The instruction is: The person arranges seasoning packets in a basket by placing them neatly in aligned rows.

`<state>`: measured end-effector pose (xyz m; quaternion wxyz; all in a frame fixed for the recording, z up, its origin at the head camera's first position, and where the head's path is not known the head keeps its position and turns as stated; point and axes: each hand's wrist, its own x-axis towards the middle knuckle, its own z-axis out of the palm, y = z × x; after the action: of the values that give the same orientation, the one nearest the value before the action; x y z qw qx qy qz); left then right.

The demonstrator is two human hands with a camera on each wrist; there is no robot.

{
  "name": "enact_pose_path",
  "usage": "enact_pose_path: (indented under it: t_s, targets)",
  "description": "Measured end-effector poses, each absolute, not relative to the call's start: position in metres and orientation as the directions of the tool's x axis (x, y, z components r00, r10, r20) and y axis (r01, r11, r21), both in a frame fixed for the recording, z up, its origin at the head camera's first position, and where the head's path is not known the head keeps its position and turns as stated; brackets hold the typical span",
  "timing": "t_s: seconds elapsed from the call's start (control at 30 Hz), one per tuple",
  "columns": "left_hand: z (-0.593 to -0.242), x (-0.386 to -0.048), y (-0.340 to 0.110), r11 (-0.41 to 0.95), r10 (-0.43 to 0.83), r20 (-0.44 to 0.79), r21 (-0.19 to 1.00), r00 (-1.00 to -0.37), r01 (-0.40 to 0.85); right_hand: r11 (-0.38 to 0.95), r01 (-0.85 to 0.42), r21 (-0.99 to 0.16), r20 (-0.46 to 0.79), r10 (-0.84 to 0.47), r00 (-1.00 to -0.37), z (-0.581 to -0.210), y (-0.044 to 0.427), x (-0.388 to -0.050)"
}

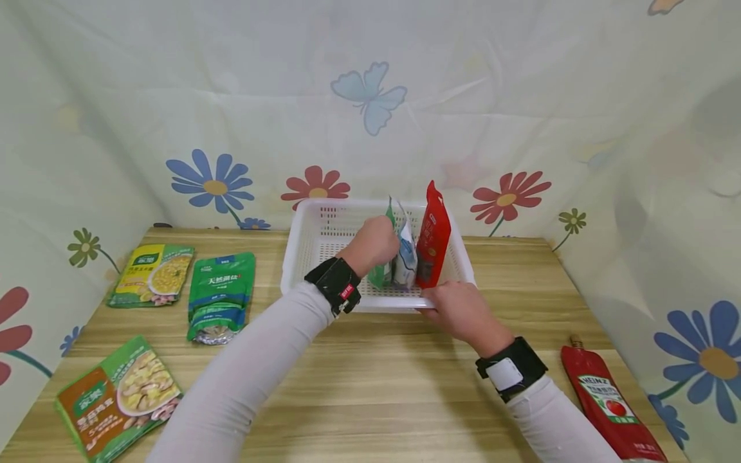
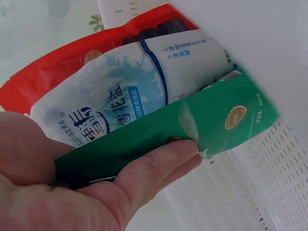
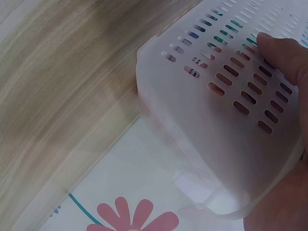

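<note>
A white perforated basket (image 1: 312, 257) stands at the back of the table. Inside it, toward the right, a red pouch (image 1: 434, 239), a white and blue pouch (image 1: 406, 257) and a green pouch (image 1: 379, 276) stand side by side. My left hand (image 1: 373, 244) grips the green pouch; in the left wrist view the thumb and fingers of this hand (image 2: 96, 187) pinch the green pouch (image 2: 216, 120) beside the white pouch (image 2: 110, 91). My right hand (image 1: 463, 315) holds the basket's front rim near the right corner, its thumb against the wall of the basket (image 3: 202, 110) in the right wrist view.
On the left of the wooden table (image 1: 370, 392) lie a yellow-green packet (image 1: 153, 275), a green pouch with blue bands (image 1: 221, 296) and a brown-green packet (image 1: 118, 402). A red ketchup pouch (image 1: 610, 405) lies at the right edge. Behind the basket hangs a flowered cloth (image 1: 260, 128).
</note>
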<state>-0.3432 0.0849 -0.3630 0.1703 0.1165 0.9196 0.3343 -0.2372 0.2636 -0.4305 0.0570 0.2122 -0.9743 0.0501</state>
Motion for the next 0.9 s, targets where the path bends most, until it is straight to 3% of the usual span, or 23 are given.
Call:
enact_pose_path:
  t_s: [0.57,0.9]
  targets:
    - [-0.361,-0.337,0.083,0.744,0.330,-0.292,0.666,-0.898,0.057,0.894,-0.441,-0.084,0.148,-0.426,-0.892,-0.430,0.263,-0.239]
    - [-0.352,-0.330,0.073,0.736,0.366,-0.269,0.670,-0.891,0.100,0.898,-0.430,-0.089,0.134,-0.417,-0.899,-0.430,0.264,-0.238]
